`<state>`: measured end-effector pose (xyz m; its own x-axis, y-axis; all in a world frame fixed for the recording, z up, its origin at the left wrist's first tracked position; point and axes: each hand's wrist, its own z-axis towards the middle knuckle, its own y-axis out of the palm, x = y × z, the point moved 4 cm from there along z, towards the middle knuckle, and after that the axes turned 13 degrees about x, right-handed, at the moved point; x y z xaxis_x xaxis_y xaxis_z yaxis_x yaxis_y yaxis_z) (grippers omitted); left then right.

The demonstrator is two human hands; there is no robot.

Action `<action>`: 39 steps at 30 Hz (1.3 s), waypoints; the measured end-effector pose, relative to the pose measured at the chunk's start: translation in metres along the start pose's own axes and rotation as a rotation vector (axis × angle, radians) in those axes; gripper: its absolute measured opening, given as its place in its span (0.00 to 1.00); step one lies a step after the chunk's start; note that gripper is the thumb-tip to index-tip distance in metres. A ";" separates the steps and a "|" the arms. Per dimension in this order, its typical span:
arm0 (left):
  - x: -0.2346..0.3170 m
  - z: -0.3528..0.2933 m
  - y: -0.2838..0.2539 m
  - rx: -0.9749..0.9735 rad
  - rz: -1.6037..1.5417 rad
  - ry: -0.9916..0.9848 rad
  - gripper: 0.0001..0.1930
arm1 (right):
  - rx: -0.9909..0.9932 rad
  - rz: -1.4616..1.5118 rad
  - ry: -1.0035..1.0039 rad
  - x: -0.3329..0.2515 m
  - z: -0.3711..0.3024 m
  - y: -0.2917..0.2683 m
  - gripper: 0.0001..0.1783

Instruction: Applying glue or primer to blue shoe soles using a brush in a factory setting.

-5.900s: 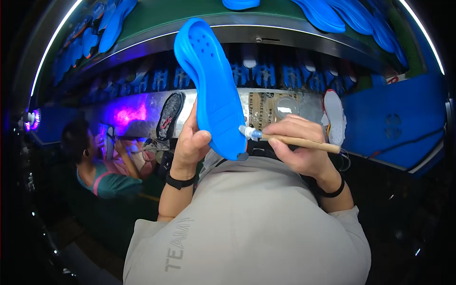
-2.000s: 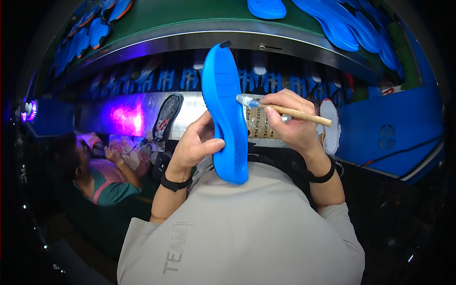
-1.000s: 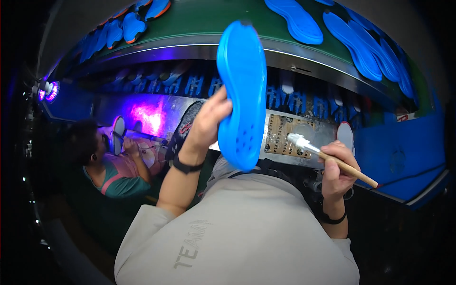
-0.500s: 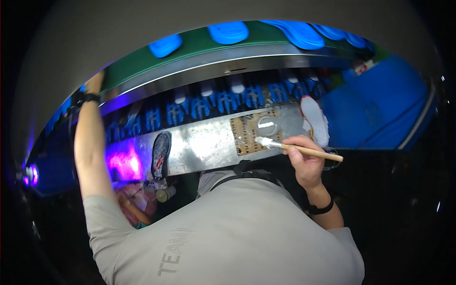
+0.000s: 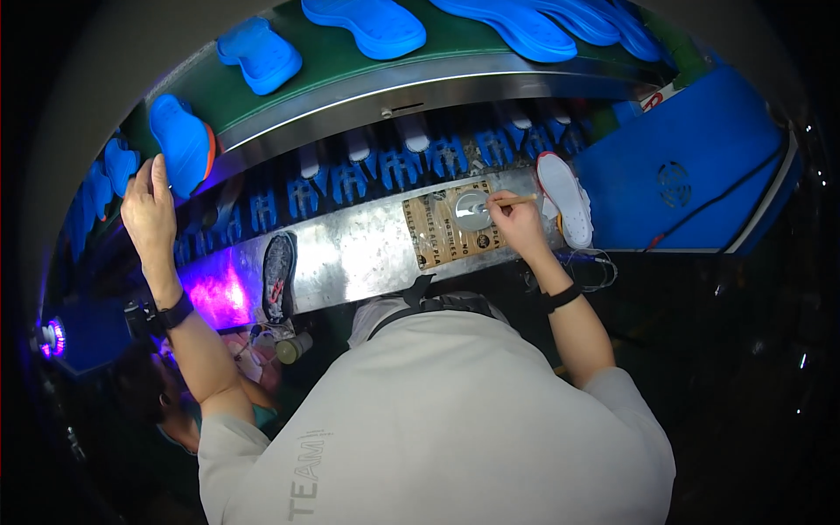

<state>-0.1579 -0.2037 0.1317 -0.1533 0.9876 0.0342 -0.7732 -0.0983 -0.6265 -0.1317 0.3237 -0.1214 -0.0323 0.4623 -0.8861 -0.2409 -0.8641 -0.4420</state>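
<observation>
Fingers of the right hand (image 5: 514,219) pinch the brush (image 5: 522,200), now lowered to the round dish (image 5: 469,225) on the tabletop (image 5: 341,254). The left hand (image 5: 150,212) has loosened, so brushing seems paused; its parted fingers reach a blue sole (image 5: 180,140) on the green belt (image 5: 324,63), contact unclear. The brush tip is indistinct.

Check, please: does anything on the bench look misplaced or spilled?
Perhaps the dark shoe piece left of the cardboard: its mottled surface differs from the blue soles and white-soled shoe. No clear spill stands out.
</observation>
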 end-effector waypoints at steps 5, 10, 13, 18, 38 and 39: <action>-0.033 -0.049 0.030 -0.470 -0.652 -0.860 0.24 | -0.129 -0.201 -0.012 0.021 0.002 0.025 0.11; -0.029 -0.084 0.035 -0.380 -1.469 -1.211 0.13 | -0.141 -0.373 -0.045 0.055 0.001 0.040 0.10; -0.007 -0.120 0.012 -0.105 -1.779 -1.425 0.26 | -0.081 -0.260 -0.005 0.040 0.001 0.032 0.11; 0.055 -0.132 0.008 -0.392 -2.531 -1.453 0.48 | 0.017 -0.008 -0.060 -0.003 -0.002 0.005 0.05; 0.174 -0.192 -0.060 -0.641 -1.793 -1.157 0.64 | -0.169 0.420 -0.258 -0.188 -0.005 0.016 0.09; 0.177 -0.193 -0.060 -0.648 -1.802 -1.142 0.64 | -0.192 0.435 -0.341 -0.200 -0.004 0.017 0.10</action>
<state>-0.0196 0.0004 0.0250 -0.1010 -0.5268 0.8440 -0.2575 0.8333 0.4892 -0.1258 0.2160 0.0480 -0.4069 0.0674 -0.9110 0.0435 -0.9947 -0.0930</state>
